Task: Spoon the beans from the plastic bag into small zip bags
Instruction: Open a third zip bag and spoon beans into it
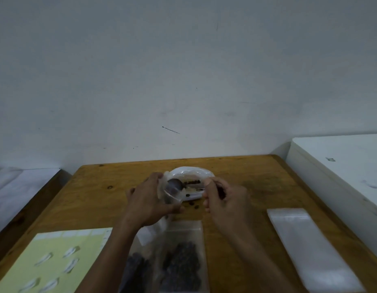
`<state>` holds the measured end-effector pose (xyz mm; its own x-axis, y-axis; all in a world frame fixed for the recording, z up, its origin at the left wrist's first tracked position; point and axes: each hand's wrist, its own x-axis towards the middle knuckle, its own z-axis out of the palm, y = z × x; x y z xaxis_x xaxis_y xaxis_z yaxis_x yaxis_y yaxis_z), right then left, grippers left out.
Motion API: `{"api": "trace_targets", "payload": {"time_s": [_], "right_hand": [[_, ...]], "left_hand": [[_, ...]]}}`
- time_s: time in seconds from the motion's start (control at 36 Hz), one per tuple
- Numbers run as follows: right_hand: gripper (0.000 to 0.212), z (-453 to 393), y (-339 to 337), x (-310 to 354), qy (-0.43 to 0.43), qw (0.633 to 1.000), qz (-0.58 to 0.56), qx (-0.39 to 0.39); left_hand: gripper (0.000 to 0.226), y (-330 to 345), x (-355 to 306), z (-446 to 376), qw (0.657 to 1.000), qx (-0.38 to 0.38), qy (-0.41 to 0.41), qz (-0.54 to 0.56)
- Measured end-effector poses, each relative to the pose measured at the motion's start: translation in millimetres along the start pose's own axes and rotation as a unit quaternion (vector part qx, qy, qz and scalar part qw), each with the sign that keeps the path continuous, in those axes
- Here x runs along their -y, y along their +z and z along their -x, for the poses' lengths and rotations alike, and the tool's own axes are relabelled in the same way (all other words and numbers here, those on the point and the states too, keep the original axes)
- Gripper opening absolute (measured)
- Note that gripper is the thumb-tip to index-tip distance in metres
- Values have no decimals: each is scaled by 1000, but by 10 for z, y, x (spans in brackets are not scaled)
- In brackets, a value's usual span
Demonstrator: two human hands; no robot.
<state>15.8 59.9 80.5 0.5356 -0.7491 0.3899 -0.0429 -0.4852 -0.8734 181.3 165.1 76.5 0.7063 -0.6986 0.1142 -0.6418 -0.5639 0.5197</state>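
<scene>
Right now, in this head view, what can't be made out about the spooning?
- Spoon handle: hidden behind the right hand.
- Spoon bowl's load: blurred behind clear plastic.
- Filled zip bags: cut off by the bottom edge.
- Left hand fingertips: hidden behind the plastic bag.

Wooden table (pixel 236 170) bearing bean bags (pixel 181 261), zip-bag stack (pixel 310 246), yellow sheet (pixel 56 261)

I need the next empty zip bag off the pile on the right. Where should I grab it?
Pinch the top bag of the stack of empty zip bags at its far short edge, coming in from the left with the right hand. The stack lies flat and slanted, and that end is nearest the hand, so the fingers can probably peel one sheet up.
</scene>
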Motion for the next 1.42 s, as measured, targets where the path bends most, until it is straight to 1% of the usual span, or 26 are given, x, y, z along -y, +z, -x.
{"api": "trace_targets", "payload": {"time_s": [0.06,0.11,0.19,0.28,0.36,0.42,0.5,0.58,0.64,0.75,0.81,0.86,0.94,1.0,1.11,1.22,1.42], "right_hand": [[16,26,31,3,-73,996,43,-20],[18,41,41,-12,-109,992,36,-44],[18,40,7,-30,-112,990,29,-76],[12,19,-39,-87,-135,983,67,-107],[11,-4,-14,-221,-165,971,143,-101],[9,-15,44,-329,-163,965,185,-84],[15,-44,171,-500,-129,971,198,-26],[19,-106,295,-609,-104,977,186,-24],[21,-142,362,-616,-52,985,159,-40],[30,-189,466,-594,87,992,75,-50],[29,-196,509,-550,162,986,1,-47],[27,-200,546,-513,230,969,-68,-55],[23,-210,549,-473,300,940,-141,-78],[20,-215,500,-458,315,931,-158,-94],[22,-218,334,-440,314,923,-184,-125],[22,-204,150,-379,299,927,-188,-129],[18,-161,-98,-279,273,933,-193,-132]], "left_hand": [[102,-6,20,2,1000,-6,-6,12],[104,-9,53,6,1000,-11,-8,24],[107,-24,86,21,999,-20,-8,34],[105,-37,92,32,999,-27,-5,30],[104,-35,95,25,999,-26,-7,25],[104,-31,94,14,1000,-20,-8,20],[104,-18,92,0,1000,-4,-5,9],[104,-10,94,-10,1000,10,0,2],[103,-3,96,-18,1000,15,3,-3],[103,12,112,-41,1000,20,6,-3],[103,27,117,-53,1000,23,6,-4],[103,38,123,-60,1000,23,6,-1],[102,36,130,-64,1000,24,10,-2],[103,30,135,-57,1000,21,10,-5],[106,22,134,-46,1000,3,12,-8],[107,32,104,-45,1000,-3,10,-19],[106,114,75,-80,999,13,7,-36]]}}
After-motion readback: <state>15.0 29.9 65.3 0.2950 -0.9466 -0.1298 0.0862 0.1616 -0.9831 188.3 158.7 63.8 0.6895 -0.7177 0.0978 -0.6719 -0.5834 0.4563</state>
